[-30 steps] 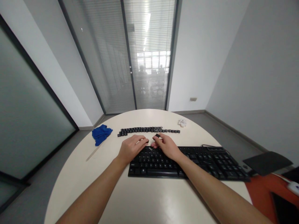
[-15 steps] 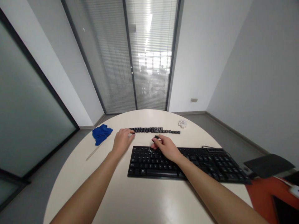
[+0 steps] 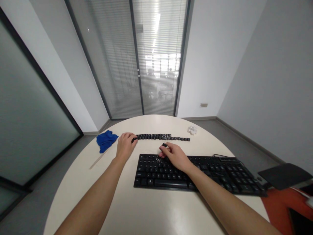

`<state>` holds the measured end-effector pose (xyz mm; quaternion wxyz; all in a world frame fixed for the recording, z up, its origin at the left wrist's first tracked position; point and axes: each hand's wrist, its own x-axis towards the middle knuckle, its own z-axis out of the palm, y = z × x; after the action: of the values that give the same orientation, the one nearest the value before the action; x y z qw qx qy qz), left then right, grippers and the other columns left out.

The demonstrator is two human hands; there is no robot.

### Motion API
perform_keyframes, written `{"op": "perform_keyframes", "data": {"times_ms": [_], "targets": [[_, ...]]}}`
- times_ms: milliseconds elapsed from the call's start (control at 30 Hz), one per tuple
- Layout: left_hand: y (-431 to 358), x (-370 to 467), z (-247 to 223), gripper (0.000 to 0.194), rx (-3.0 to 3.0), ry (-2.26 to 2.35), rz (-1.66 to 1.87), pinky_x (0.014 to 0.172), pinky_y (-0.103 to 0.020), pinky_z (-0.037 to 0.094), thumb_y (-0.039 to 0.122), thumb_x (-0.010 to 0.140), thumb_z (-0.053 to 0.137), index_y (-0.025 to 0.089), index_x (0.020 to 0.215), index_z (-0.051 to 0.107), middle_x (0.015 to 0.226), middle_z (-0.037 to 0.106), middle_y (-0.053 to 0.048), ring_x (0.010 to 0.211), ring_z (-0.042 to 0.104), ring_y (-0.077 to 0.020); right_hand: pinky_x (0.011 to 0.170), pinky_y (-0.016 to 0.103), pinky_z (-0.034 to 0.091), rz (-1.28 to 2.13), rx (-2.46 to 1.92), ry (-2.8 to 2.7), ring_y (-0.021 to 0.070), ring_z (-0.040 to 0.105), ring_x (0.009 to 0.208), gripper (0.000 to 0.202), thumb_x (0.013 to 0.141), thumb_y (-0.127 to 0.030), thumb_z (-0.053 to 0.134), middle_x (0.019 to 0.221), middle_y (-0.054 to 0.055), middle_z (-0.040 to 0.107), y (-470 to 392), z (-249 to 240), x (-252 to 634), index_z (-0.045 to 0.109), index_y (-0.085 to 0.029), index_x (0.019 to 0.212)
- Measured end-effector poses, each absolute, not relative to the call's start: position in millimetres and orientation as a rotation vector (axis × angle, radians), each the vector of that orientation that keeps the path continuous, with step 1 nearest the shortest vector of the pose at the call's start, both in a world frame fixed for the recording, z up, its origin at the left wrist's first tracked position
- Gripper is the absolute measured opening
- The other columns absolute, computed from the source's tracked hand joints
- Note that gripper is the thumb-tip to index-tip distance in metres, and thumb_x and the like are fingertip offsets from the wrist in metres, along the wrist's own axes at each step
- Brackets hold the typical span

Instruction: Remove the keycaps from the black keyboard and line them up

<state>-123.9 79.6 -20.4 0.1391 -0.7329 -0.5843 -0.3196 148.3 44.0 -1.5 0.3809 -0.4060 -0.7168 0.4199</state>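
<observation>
My left hand [image 3: 126, 143] is at the left end of a row of small black keycaps [image 3: 154, 136], its fingers closed on a black keycap [image 3: 134, 139]. In my right hand [image 3: 174, 153] is a small tool with a black handle [image 3: 164, 145] and thin wire loops [image 3: 158, 158], held over the top left part of a black keyboard [image 3: 168, 183]. Part of the keyboard is hidden under my right hand and forearm.
On the round cream table [image 3: 97, 189], a blue cloth [image 3: 106, 141] and a thin stick [image 3: 97, 160] lie at the left. Crumpled white tissue [image 3: 192, 130] is at the back right. A dark flat object [image 3: 285, 175] stands beyond the right edge, near something red [image 3: 278, 205].
My left hand has moved slightly left and back with the keycap, to the end of the row. My right hand has hardly moved.
</observation>
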Motion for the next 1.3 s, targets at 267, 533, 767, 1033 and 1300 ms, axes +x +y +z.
{"op": "perform_keyframes", "data": {"times_ms": [267,533,767,1033,1300], "targets": [[82.2,-127.8,-27.9,0.013,-2.17,-1.723,-0.896,0.093,-0.043,0.044,0.026,0.084,0.065,0.023,0.095,0.07,0.107,0.064,-0.008,0.105,0.053,-0.0272,0.074,0.031,0.051,1.055,-1.049,-1.843,0.0186,0.069,0.072,0.031,0.093,-0.048,0.05,0.079,0.005,0.074,44.4,-2.1,148.0,0.059,-0.019,0.087],[82.0,-126.5,-27.6,0.015,-2.119,-1.812,-0.798,0.095,-0.042,0.043,0.027,0.084,0.064,0.023,0.097,0.07,0.107,0.064,-0.007,0.106,0.054,-0.0267,0.073,0.03,0.05,1.023,-1.058,-1.861,0.0184,0.068,0.072,0.031,0.094,-0.047,0.049,0.078,0.004,0.074,45.5,-3.2,147.9,0.058,-0.019,0.085],[82.8,-126.7,-29.6,0.014,-2.116,-1.823,-0.802,0.093,-0.041,0.044,0.026,0.084,0.064,0.023,0.097,0.068,0.106,0.064,-0.006,0.104,0.054,-0.0262,0.073,0.03,0.049,1.018,-1.054,-1.875,0.0181,0.068,0.072,0.03,0.095,-0.046,0.049,0.078,0.004,0.073,45.4,-3.5,148.2,0.058,-0.019,0.085],[81.1,-126.4,-28.0,0.014,-2.084,-1.849,-0.769,0.092,-0.04,0.043,0.027,0.084,0.064,0.023,0.097,0.068,0.106,0.064,-0.006,0.103,0.055,-0.0266,0.073,0.03,0.05,1.02,-1.067,-1.877,0.0178,0.068,0.073,0.03,0.095,-0.045,0.049,0.078,0.004,0.073,45.3,-2.9,147.9,0.058,-0.019,0.084],[78.6,-123.4,-25.1,0.015,-2.08,-1.874,-0.746,0.091,-0.041,0.044,0.026,0.086,0.061,0.022,0.099,0.067,0.107,0.063,-0.008,0.104,0.055,-0.0276,0.074,0.03,0.05,1.025,-1.058,-1.875,0.0175,0.067,0.072,0.03,0.094,-0.046,0.049,0.078,0.005,0.074,43.5,0.8,147.7,0.058,-0.019,0.083]]}}
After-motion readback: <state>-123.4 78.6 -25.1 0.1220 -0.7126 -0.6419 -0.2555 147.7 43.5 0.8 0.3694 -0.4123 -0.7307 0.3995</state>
